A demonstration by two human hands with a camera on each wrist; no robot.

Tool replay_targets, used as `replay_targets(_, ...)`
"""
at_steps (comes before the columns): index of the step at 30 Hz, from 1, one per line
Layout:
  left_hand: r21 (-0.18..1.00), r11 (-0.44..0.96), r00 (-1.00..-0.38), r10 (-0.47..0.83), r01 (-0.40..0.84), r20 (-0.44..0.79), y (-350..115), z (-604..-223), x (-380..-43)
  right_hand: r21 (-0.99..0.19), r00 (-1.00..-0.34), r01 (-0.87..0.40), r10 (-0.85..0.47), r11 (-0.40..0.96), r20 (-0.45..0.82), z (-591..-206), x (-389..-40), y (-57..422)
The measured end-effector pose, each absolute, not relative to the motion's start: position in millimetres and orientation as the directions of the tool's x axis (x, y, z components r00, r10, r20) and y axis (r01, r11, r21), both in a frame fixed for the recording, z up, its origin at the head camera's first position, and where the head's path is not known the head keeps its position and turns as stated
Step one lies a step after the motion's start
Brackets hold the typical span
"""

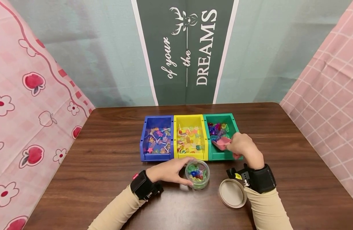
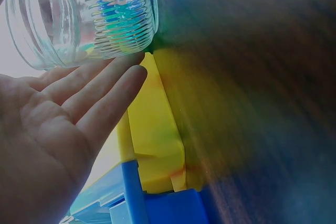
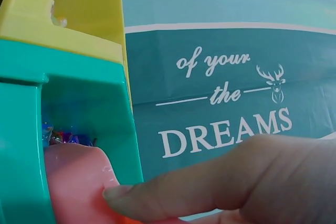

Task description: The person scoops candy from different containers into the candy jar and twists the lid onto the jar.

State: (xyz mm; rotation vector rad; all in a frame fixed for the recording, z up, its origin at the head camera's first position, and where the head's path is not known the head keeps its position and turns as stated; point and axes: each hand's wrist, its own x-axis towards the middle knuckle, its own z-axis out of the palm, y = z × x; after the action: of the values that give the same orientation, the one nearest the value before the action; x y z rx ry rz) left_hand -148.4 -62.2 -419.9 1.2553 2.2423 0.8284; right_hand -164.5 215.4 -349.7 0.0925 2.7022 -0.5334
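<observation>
A clear ribbed plastic jar (image 1: 197,174) stands on the table with green, blue, red and yellow translucent pieces inside. My left hand (image 1: 170,172) holds it from the left side, thumb toward the front and fingers behind; in the left wrist view the long fingers (image 2: 113,95) lie along the jar wall. My right hand (image 1: 243,145) grips a pink scoop (image 1: 222,143) by its handle over the green bin (image 1: 221,156). The thumb presses near the scoop's back edge in the right wrist view. Shiny coloured gem-like pieces (image 1: 218,128) lie beyond the scoop in that bin.
Joined to the green bin are a yellow bin (image 1: 191,156) and a blue bin (image 1: 157,157), both holding small candy-shaped charms. A round lid (image 1: 232,193) lies on the wooden table (image 1: 107,140) beside the right wrist. Cloth hangs behind and at both sides.
</observation>
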Motion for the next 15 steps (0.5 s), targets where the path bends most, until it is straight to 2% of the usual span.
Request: replay_targets(15, 0.682, 0.414, -0.496, 0.864, 0.603, -0.086, -61.2, -418.8, -147.3, -0.376, -0.933, 0.156, 0.011, 0.913, -0.360, -369.4, -167.3, 219.5)
